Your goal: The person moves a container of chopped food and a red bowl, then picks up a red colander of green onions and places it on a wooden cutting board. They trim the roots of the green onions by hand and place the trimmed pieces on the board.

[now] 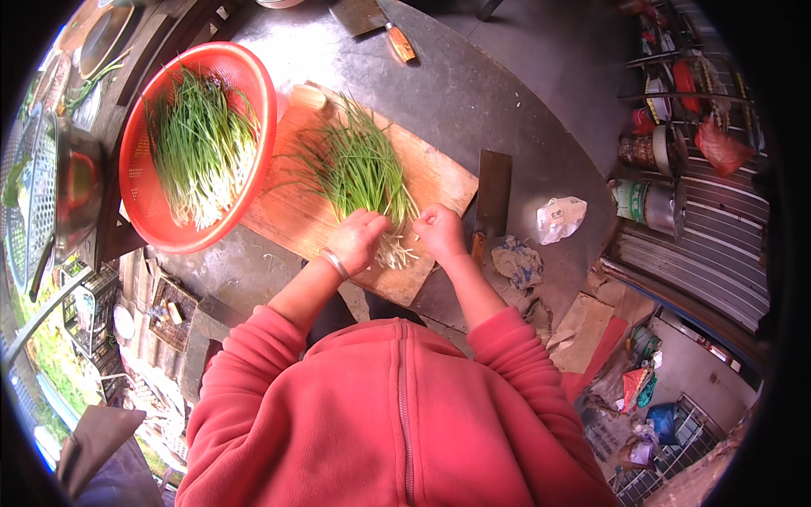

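Observation:
A bunch of thin scallions [364, 165] lies on the wooden cutting board [437, 168], green tops pointing away from me and white root ends [396, 252] towards me. My left hand [358, 239], with a metal bangle at the wrist, is closed over the lower stalks of the bunch; its fingertips are partly hidden. Just right of the root ends, my right hand [440, 231] has thumb and fingers pinched together on a thin stalk. A red plastic colander [266, 142] left of the board holds more scallions [203, 146], lying the same way.
Right of the board lie a cleaver [494, 190], a crumpled rag [518, 263] and a white plastic bag [561, 218]. Another cleaver with a wooden handle [400, 43] rests near the far table edge [507, 76]. A pale, blocky piece [308, 97] sits at the board's far corner.

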The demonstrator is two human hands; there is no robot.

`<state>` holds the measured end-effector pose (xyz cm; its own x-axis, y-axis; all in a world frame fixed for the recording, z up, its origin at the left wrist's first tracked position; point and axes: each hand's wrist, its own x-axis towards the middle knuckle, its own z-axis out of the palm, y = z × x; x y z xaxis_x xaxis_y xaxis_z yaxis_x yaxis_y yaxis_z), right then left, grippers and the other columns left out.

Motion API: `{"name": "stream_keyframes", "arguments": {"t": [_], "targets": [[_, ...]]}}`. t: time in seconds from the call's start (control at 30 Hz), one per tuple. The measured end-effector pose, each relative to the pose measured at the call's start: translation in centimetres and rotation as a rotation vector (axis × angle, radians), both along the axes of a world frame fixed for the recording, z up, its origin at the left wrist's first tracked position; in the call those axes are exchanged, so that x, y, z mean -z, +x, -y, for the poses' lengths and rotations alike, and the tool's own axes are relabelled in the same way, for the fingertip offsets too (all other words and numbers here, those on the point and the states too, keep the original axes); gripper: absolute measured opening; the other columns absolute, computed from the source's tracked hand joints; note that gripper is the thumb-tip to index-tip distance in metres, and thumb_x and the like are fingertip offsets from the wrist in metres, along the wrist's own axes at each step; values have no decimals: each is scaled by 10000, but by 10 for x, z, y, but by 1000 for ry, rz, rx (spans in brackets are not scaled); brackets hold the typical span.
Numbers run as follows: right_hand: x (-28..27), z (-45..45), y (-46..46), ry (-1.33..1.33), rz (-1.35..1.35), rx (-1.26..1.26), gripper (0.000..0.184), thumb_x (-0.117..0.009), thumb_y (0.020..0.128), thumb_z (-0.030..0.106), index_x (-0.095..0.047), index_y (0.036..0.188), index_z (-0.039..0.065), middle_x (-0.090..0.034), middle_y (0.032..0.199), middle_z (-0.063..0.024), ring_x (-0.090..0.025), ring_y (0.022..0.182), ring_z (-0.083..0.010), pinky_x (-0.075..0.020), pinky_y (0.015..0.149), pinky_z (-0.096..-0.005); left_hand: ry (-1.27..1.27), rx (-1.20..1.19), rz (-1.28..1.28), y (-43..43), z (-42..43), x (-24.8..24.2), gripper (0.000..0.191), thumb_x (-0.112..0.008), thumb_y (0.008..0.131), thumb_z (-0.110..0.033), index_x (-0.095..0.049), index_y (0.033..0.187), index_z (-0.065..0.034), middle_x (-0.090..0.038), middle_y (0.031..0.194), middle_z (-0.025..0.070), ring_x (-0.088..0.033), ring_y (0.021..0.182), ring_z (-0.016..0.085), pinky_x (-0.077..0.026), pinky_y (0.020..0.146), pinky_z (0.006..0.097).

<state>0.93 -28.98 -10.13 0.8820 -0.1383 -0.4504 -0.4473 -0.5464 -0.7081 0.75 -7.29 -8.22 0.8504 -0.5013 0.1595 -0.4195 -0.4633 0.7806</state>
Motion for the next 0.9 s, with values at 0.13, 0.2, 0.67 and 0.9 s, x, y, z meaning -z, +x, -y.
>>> {"name": "stream_keyframes", "arguments": {"t": [0.13, 0.2, 0.67, 0.9], "targets": [[1, 1, 0, 57, -5, 24, 107, -701, 749, 98, -629, 787, 29, -650, 674, -77, -616, 604, -167, -491, 591, -315, -30, -28, -17, -5, -9, 0, 278, -564, 713, 88, -586, 935, -77, -586, 828, 111, -549, 787, 341, -463, 681, 415], [1, 3, 0, 85, -44, 75, 104, -699, 749, 83, -626, 793, 23, -646, 672, -75, -609, 602, -163, -487, 590, -311, -43, -39, -27, -6, -12, 0, 274, -567, 714, 85, -587, 935, -76, -589, 832, 115, -552, 796, 344, -464, 685, 413], [-32, -25, -7, -295, 259, -262, 152, -688, 757, 114, -701, 907, 126, -651, 882, -86, -648, 788, -277, -522, 699, -357, -70, -108, -82, -7, -13, 8, 254, -582, 710, 32, -595, 944, -67, -598, 824, 131, -563, 810, 357, -470, 721, 427], [-18, -27, -7, -312, 314, -339, 154, -669, 765, 142, -701, 915, 151, -625, 846, -98, -634, 777, -306, -511, 670, -390, -49, -122, -83, -10, -13, 11, 248, -589, 715, 20, -608, 945, -71, -609, 820, 117, -576, 809, 344, -478, 718, 421]]}}
